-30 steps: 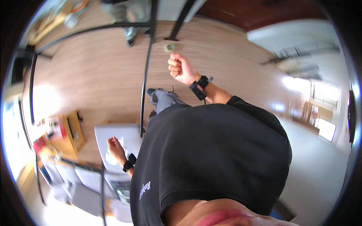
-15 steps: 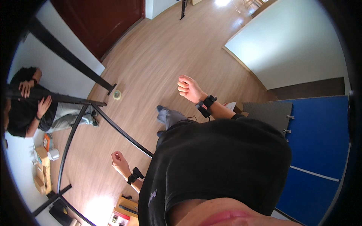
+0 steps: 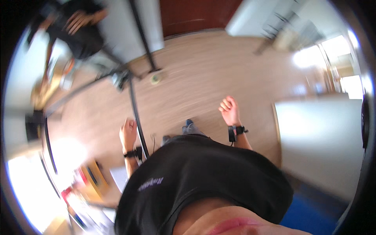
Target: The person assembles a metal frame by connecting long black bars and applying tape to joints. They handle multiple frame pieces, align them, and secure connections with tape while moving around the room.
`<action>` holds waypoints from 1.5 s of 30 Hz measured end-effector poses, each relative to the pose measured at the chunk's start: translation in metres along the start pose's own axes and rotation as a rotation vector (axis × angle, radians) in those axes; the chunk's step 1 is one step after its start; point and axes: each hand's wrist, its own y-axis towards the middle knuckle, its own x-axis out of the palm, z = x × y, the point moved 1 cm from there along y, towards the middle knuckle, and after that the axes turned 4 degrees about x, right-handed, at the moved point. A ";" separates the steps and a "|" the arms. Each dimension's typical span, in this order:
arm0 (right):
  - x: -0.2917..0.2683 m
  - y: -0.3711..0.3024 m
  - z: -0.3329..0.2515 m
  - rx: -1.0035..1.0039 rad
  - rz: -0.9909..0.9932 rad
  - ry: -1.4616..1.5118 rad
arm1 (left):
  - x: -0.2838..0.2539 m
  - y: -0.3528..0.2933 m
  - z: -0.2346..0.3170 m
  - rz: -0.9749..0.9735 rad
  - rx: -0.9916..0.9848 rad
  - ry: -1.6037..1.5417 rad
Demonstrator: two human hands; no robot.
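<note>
My right hand point(image 3: 230, 111) is raised over the wood-look floor, its fingers curled into a loose fist with nothing seen in them. My left hand point(image 3: 128, 131) is also closed, with no object visible in it. It hovers just left of a slanting black bar point(image 3: 136, 105), and I see no grip on that bar. Each wrist wears a black strap with a small dark box. Farther off, a pale roll of tape point(image 3: 155, 79) lies on the floor by the foot of a black upright post point(image 3: 141, 33).
At the far left another person point(image 3: 84, 37) in a dark top is by the black frame. A reddish-brown door point(image 3: 196, 17) stands ahead. To the right are a white panel point(image 3: 319, 133) and a blue surface point(image 3: 317, 209). Wooden furniture point(image 3: 96, 180) sits at the lower left.
The view has swung round to the left, so the room appears rotated clockwise and blurred. The slanting bar now appears close beside my left hand. Both hands stay closed.
</note>
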 end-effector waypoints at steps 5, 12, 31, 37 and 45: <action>0.037 0.030 0.029 0.246 -0.257 -0.095 | -0.080 -0.091 0.018 0.272 -0.257 0.016; 0.158 0.053 0.109 0.520 -0.411 -0.429 | -0.118 -0.271 -0.013 0.589 -0.659 0.043; 0.456 -0.044 0.299 0.490 -1.137 -0.710 | -0.232 -0.463 -0.107 1.046 -0.850 0.113; 0.496 -0.044 0.311 0.522 -1.168 -0.649 | -0.216 -0.453 -0.122 1.111 -0.826 0.024; 0.553 -0.015 0.407 0.600 -1.226 -0.718 | -0.245 -0.435 -0.136 1.146 -0.948 0.102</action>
